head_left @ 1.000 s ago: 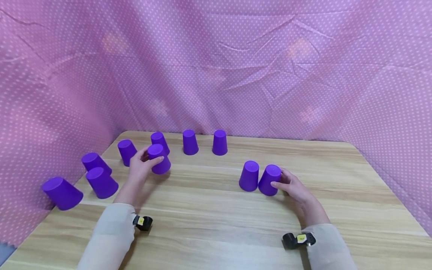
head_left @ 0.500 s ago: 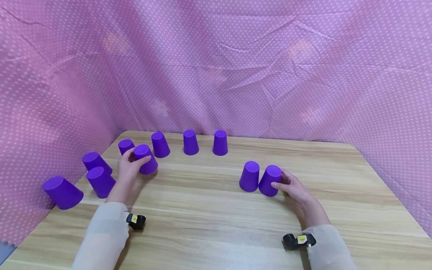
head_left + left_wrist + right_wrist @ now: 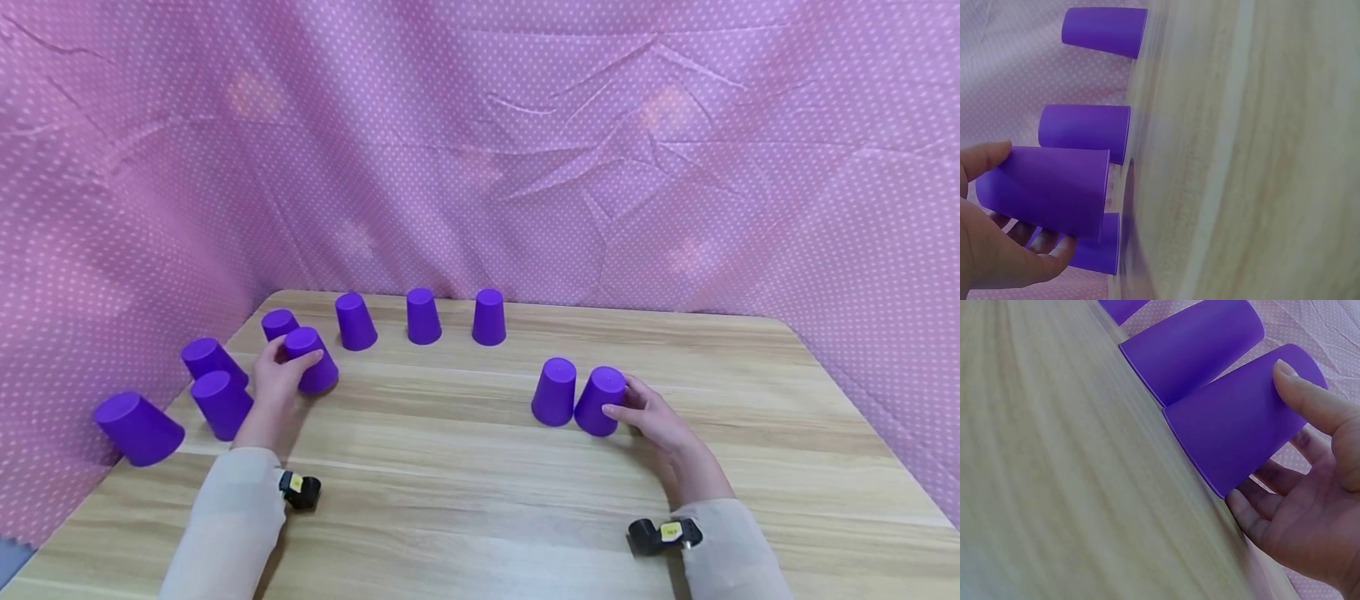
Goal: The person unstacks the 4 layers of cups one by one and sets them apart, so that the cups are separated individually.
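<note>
An upside-down purple plastic cup is gripped between the thumb and fingers of my left hand. In the left wrist view a gap and a shadow show between this cup's rim and the table. Behind it, another purple cup is partly hidden. On the right, my right hand holds a second inverted cup, thumb on the near side and fingers round the far side. That cup stands on the table close beside one more purple cup, their rims nearly meeting in the right wrist view.
Three inverted cups stand along the back edge, the rightmost cup near the middle. More cups line the left side, among them a cup at the left edge and a cup by my left forearm. Pink dotted cloth surrounds the wooden table.
My left hand has moved left with its cup, away from the back-row cup that it overlapped, and slightly lower and nearer lately. My right hand and its cup have stayed put.
</note>
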`<state>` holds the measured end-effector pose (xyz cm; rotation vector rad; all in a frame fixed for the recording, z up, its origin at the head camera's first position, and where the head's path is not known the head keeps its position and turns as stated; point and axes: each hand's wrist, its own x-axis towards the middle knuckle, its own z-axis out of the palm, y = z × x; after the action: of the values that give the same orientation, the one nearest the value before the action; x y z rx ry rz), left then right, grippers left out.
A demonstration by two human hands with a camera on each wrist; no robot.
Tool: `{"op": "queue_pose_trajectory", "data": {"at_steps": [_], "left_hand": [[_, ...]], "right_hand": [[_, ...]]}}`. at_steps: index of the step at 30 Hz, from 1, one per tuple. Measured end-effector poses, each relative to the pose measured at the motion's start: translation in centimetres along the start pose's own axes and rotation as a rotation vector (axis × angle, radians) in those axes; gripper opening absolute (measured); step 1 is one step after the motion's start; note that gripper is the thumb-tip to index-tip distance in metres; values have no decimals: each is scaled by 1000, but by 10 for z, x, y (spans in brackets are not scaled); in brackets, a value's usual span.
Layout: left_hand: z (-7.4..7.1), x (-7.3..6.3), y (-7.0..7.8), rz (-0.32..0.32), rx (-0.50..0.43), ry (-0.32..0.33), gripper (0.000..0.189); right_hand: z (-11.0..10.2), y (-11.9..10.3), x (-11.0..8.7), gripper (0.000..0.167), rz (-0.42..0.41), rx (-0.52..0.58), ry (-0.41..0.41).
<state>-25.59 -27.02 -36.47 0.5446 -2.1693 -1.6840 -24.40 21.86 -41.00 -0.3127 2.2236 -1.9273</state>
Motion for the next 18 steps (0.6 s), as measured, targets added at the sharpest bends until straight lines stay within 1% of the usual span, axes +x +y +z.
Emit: {"op": "queue_pose_trajectory", "data": {"at_steps": [2,10,13,16,17,18], "left_hand": [[-1,2,-1,10,40,14,67],[-1,3,-4,2,94,36,68],[0,3,-4,-4,80,40,68],[1,3,-3,-26,46,44,68],[2,4,-4,-32,39,48,67],[2,8,-8,-35,32,50,68]], "right_hand": [[0,-1,0,63,0,-1,1],[1,-2,0,63,-7,-15,3],[1,-1,0,63,-8,-18,3],[1,-1,0,64,-7,-20,10],[1,-1,0,64,-6,-19,11],[1,-1,0,64,-6,-20,14]]}}
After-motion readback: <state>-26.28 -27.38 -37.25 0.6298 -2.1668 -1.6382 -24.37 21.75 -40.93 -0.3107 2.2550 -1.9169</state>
